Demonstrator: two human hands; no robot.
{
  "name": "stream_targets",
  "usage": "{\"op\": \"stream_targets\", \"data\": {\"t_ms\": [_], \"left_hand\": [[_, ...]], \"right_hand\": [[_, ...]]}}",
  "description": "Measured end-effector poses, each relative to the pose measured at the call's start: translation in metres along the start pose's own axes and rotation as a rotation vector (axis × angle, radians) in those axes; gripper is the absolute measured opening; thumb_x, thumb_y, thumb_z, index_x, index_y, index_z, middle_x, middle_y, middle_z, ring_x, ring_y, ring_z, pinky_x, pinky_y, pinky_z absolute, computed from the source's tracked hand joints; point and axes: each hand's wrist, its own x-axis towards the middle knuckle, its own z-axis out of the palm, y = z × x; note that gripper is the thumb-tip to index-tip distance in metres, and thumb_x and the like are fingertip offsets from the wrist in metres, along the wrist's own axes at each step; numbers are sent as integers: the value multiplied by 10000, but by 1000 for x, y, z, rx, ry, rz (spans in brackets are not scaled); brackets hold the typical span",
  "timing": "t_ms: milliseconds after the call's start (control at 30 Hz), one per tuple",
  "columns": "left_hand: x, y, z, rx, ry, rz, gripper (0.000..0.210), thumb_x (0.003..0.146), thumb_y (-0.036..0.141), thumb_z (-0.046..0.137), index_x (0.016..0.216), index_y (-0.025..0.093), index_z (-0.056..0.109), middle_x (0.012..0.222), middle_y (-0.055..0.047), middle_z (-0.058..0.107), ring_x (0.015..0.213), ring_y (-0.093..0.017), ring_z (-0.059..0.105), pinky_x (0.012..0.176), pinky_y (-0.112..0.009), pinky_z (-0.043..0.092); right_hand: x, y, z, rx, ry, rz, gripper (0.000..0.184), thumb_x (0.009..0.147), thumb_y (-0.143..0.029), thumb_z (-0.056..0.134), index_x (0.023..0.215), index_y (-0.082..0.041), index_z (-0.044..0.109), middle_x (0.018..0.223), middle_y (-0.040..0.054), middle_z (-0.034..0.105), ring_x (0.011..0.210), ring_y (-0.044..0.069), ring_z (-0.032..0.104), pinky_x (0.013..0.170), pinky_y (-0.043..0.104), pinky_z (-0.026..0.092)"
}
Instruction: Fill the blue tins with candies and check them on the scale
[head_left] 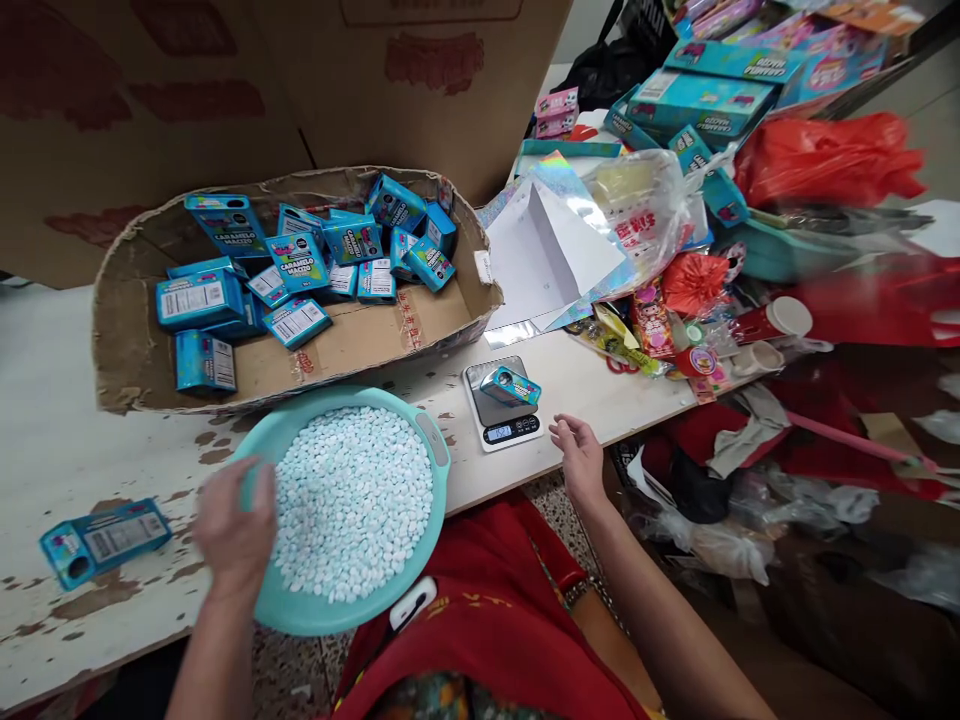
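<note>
My left hand (236,525), smeared by motion, is over the left rim of a turquoise plastic basin (439,480). Small white and pale-blue candies (352,500) fill much of the basin. Whether the left hand holds anything cannot be made out. Just right of a small digital kitchen scale (486,405), my right hand (579,458) hovers with loosely bent fingers and nothing visible in them. On the scale's plate lies a small blue candy box (517,386), and its display is lit. Another blue box (105,540) lies on the table to the left of my left hand.
Behind the basin, a low cut-down cardboard box (352,345) holds several blue candy boxes. A large carton (300,80) stands behind it. Papers (540,250), plastic bags (637,215) and a red cup (772,320) clutter the right side. The table's front edge runs near my body.
</note>
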Motion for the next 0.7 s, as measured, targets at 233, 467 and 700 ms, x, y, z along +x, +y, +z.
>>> {"op": "stream_targets", "data": {"t_ms": [233, 467, 700], "left_hand": [[8, 60, 78, 237, -449, -62, 564, 875, 511, 384, 1246, 106, 512, 1269, -214, 490, 1201, -357, 412, 997, -498, 312], [-6, 86, 83, 186, -662, -115, 584, 888, 580, 282, 1157, 138, 554, 1095, -165, 585, 1033, -321, 511, 867, -414, 405], [-3, 84, 64, 289, -649, -2, 370, 930, 346, 299, 1025, 216, 632, 1071, -84, 639, 1029, -277, 517, 844, -373, 392]], "right_hand": [[-1, 6, -19, -66, 9, -2, 409, 713, -461, 672, 987, -161, 629, 988, 93, 679, 913, 214, 641, 879, 446, 486], [-4, 10, -21, -61, 22, 25, 409, 711, -471, 675, 968, -156, 626, 951, 88, 682, 880, 214, 644, 857, 436, 490], [7, -27, 18, -208, -137, -256, 476, 737, -442, 677, 1122, -183, 566, 1135, 109, 602, 1003, 223, 588, 865, 410, 490]]}}
